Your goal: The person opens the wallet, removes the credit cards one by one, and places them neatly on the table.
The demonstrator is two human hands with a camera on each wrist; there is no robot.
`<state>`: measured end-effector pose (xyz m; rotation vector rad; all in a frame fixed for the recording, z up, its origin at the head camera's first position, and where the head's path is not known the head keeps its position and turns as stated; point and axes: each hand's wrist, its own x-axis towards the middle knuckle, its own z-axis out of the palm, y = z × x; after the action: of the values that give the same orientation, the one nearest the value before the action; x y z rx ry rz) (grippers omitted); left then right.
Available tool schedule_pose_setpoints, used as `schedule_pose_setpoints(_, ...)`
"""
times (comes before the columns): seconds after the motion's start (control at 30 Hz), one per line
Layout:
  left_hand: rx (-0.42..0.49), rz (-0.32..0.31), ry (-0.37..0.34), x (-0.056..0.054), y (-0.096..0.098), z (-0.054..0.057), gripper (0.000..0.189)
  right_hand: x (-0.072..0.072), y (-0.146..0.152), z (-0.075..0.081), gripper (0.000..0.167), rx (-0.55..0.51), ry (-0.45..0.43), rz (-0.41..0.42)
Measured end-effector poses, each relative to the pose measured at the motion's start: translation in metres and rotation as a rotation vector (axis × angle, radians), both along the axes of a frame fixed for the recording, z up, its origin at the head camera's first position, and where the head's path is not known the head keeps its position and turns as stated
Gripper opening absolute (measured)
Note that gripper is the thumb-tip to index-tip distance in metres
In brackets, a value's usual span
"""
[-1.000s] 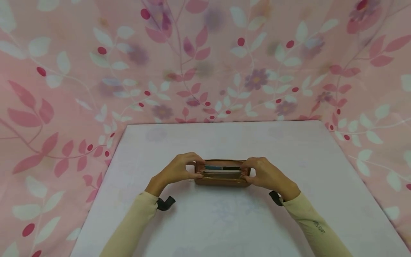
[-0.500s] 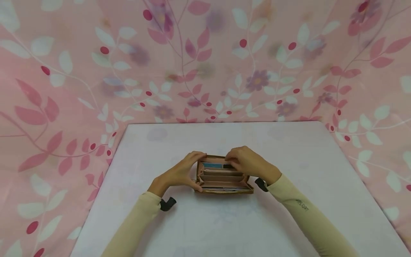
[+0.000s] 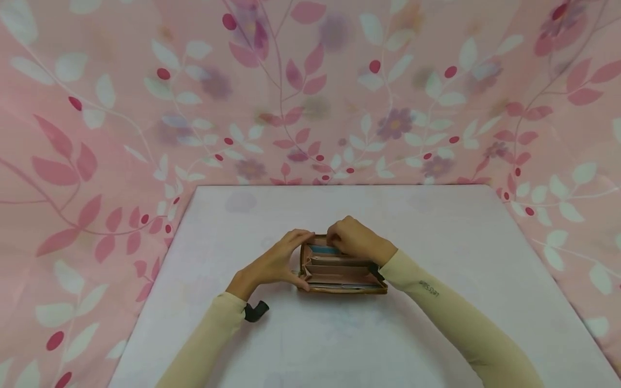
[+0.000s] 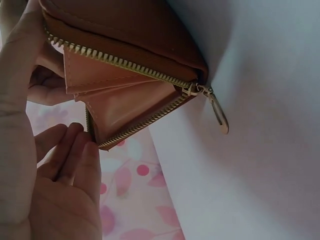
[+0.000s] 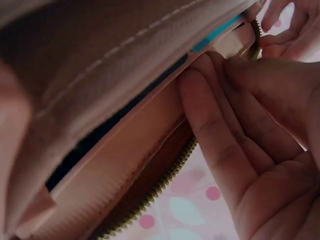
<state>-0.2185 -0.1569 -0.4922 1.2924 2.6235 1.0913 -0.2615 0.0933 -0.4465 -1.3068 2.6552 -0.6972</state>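
A brown zip-around wallet [image 3: 342, 270] stands on the table with its zipper undone, its pink-lined compartments spread. My left hand [image 3: 276, 262] holds its left end, thumb on the front edge and fingers on the back edge. My right hand [image 3: 361, 241] reaches into the rear part with bent fingers. In the right wrist view, the right fingertips [image 5: 192, 82] touch the rear card pocket, close to a blue card [image 5: 220, 32] and a dark card [image 5: 122, 117]. Whether they pinch anything is hidden. A metal zipper pull [image 4: 219, 115] hangs at the wallet's left end.
The wallet rests mid-table on a white tabletop [image 3: 242, 215]. Pink floral cloth [image 3: 301, 97] hangs behind the table and along both sides. A black wrist device [image 3: 256, 311] sticks out by the left sleeve.
The wallet has been spread wider, its front side lowered toward me. My right hand has left the wallet's right end and moved left along the rear card pocket, now covering the dark card.
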Motion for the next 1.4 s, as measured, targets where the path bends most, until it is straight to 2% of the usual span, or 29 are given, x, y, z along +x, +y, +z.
schedule_pose_setpoints(0.13,0.021,-0.006,-0.028,-0.004,0.000,-0.004,0.119,-0.005,-0.001,-0.002,0.009,0.008,-0.074,-0.018)
schedule_pose_setpoints(0.23,0.025,-0.013,-0.033,-0.005,-0.001,-0.005,0.119,-0.008,-0.003,-0.001,0.008,0.032,-0.096,-0.011)
schedule_pose_setpoints(0.37,0.033,-0.014,-0.038,-0.006,0.000,-0.006,0.118,-0.010,-0.006,0.000,0.009,0.072,-0.084,0.000)
schedule_pose_setpoints(0.57,-0.005,-0.003,-0.057,-0.003,0.001,-0.004,0.120,-0.010,-0.010,0.001,0.009,0.141,-0.074,0.000)
schedule_pose_setpoints(0.8,-0.005,-0.006,-0.035,-0.001,0.001,-0.009,0.124,-0.006,-0.013,-0.002,0.009,0.179,-0.048,0.006)
schedule_pose_setpoints(1.03,0.008,0.013,-0.042,0.002,0.001,-0.012,0.130,-0.003,-0.010,-0.004,0.011,0.113,-0.060,-0.008)
schedule_pose_setpoints(1.27,0.007,0.047,-0.069,0.007,0.002,-0.012,0.135,-0.006,-0.004,-0.003,0.012,0.041,-0.027,-0.033)
schedule_pose_setpoints(1.4,0.028,0.039,-0.059,0.007,0.002,-0.013,0.133,-0.006,-0.002,-0.001,0.011,0.002,-0.052,-0.038)
